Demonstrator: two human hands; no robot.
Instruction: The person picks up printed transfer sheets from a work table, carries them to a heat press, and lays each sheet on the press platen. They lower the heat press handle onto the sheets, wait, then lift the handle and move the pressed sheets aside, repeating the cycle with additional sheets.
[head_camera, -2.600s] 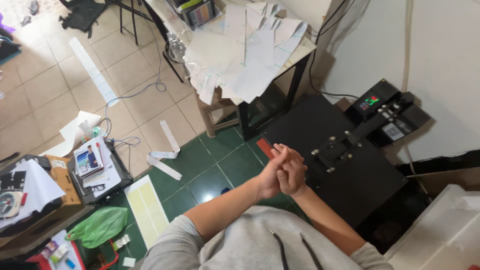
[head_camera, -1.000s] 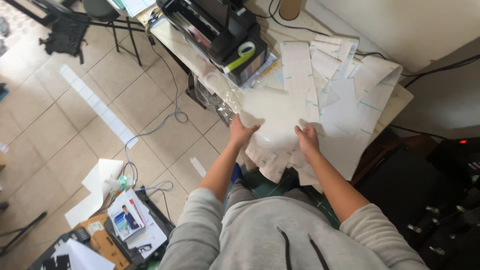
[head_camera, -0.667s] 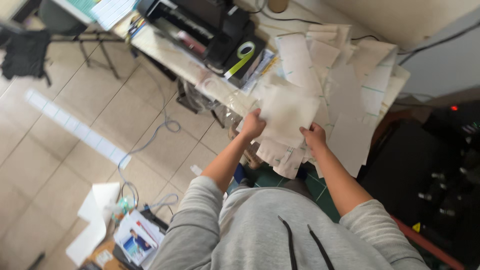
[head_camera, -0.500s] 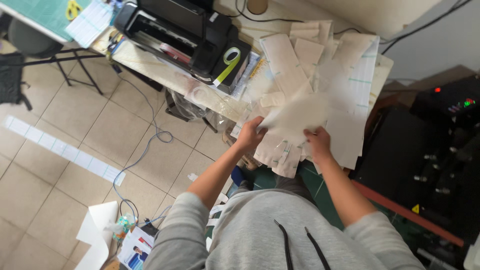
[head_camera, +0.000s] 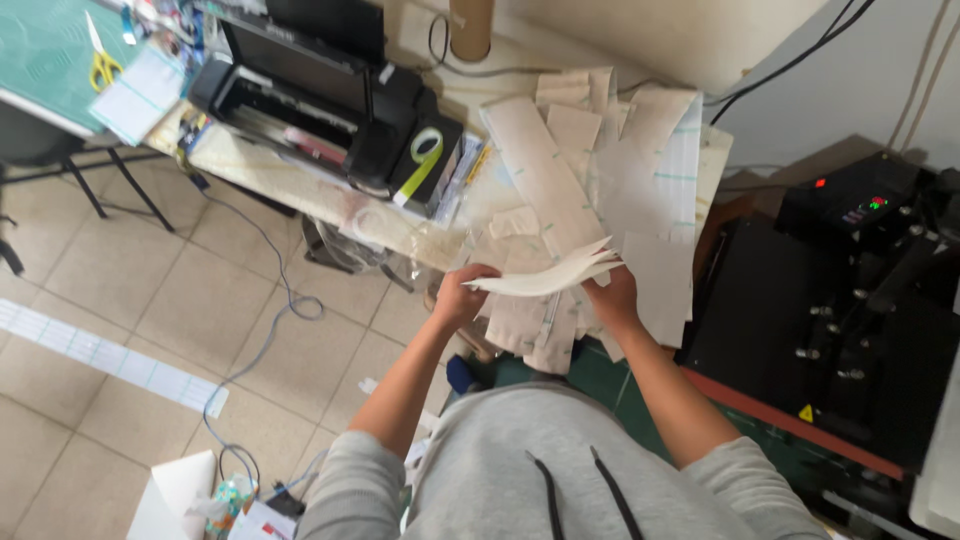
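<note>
2 bare hands meet at the centre of the frame, each clamped on 1 end of a thin stack of pale paper sheets (head_camera: 548, 277): the left hand (head_camera: 460, 298) pinches the left edge with fingers closed over it, the right hand (head_camera: 612, 298) grips the right edge from beneath. Item position: the stack now hangs edge-on and bowed, lifted clear above the heap of cut paper strips (head_camera: 590, 180) that covers the right half of the work table (head_camera: 300, 190); half a second earlier the same sheets showed their broad face, and 1 second earlier they lay low against the heap. Judged change: sheets gathered off the heap and turned flat in the air, so the lifting stage reads as done and the sheets are free to carry. Upper left of frame: 1 black printer (head_camera: 320, 85), with 1 roll of green tape (head_camera: 425, 150) resting on its right end. Top centre: 1 brown cardboard tube (head_camera: 470, 25), upright. Right of frame: 1 black heat press (head_camera: 840, 310), small red and green lights lit near its top. Lower left: tiled floor (head_camera: 130, 300) with 1 loose grey cable (head_camera: 270, 320).
</note>
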